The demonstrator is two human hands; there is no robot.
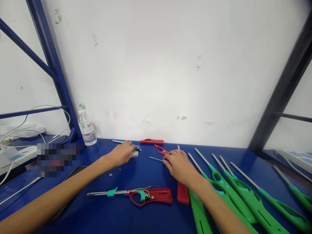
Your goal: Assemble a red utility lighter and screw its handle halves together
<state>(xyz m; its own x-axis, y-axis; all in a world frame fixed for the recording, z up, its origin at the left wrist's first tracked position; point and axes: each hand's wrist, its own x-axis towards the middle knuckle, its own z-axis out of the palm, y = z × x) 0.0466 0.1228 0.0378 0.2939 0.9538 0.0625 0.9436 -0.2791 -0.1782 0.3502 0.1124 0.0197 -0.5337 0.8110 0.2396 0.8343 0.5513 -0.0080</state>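
Note:
My left hand [123, 152] reaches to the back of the blue table, its fingers curled down over a small clear and metallic part [134, 154], with a metal tube and wires [136, 147] beside it. My right hand [177, 162] is closed round a thin metal rod [156, 159] that points left. Under and near that hand are red lighter casings [182, 193]. Closer to me lies an opened red lighter [162, 195] with a metal tube, turquoise pieces and wires showing. Another red shell [152, 141] rests by the wall.
Several green lighters [243, 198] with long metal tubes lie on the right. A water bottle [87, 128] stands at the back left, near a blue frame post [52, 65]. White cables and power strips [21, 156] are at far left. Small scraps dot the table [109, 211].

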